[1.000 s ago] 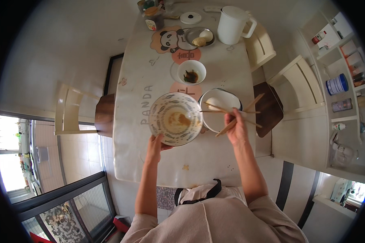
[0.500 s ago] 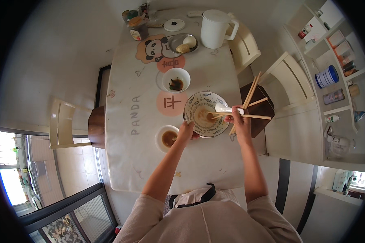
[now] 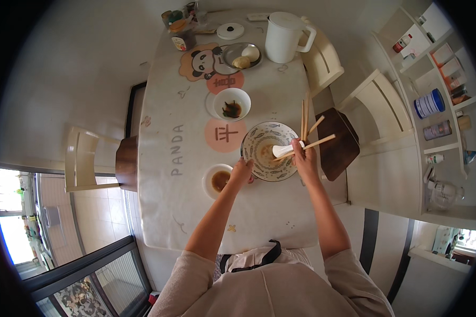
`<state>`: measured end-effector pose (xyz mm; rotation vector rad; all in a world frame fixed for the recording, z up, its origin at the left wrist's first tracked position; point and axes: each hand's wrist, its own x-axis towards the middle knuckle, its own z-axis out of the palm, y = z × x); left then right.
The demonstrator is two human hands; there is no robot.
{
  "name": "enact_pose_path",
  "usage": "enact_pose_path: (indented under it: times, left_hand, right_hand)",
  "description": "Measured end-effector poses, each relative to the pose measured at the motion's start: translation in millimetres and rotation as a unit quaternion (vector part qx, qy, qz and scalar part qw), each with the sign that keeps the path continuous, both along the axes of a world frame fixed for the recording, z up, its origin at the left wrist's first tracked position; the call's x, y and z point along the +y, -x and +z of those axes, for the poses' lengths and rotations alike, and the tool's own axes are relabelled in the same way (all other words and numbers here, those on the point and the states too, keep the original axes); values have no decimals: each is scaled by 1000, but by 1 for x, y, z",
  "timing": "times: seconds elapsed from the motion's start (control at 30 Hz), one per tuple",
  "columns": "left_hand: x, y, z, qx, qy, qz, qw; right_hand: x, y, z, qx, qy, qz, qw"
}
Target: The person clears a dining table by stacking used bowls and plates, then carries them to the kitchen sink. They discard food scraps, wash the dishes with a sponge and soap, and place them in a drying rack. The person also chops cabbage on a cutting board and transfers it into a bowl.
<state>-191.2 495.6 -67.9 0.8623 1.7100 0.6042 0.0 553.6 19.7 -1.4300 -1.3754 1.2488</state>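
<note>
My left hand (image 3: 241,171) is closed on the near-left rim of a large bowl (image 3: 256,136) with a fish pattern inside. A little brownish residue shows in its bottom. At the bowl's right rim, my right hand (image 3: 305,159) grips a white spoon (image 3: 283,150) together with several wooden chopsticks (image 3: 319,142). The spoon's head hangs over the bowl's inside, while the chopsticks fan out to the upper right. Beside my left hand stands a small white bowl (image 3: 208,176) of brown liquid. Farther back, another white bowl (image 3: 240,97) holds dark green bits in brown liquid.
At the far end of the table (image 3: 164,211) are a metal dish (image 3: 228,57) with an egg and a yellowish lump, a white pitcher (image 3: 284,38), a lid (image 3: 230,31) and a jar (image 3: 182,39). Chairs (image 3: 378,103) and a shelf (image 3: 433,142) stand at the right.
My right hand has drawn closer to the large bowl's right rim. The spoon and chopsticks have turned in its grip, and the chopsticks now spread less widely. My left hand keeps its hold.
</note>
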Motion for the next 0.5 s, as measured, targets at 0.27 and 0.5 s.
enact_pose_path:
  times: [0.27,0.5]
  left_hand:
    - [-49,24,25,78,-159,65,982]
    - [-131,78,-26,347,-135,205,905]
  right_hand:
    - [7,19,-6,63,-60,-6,996]
    - [11,21,14,151,-69,-50,985]
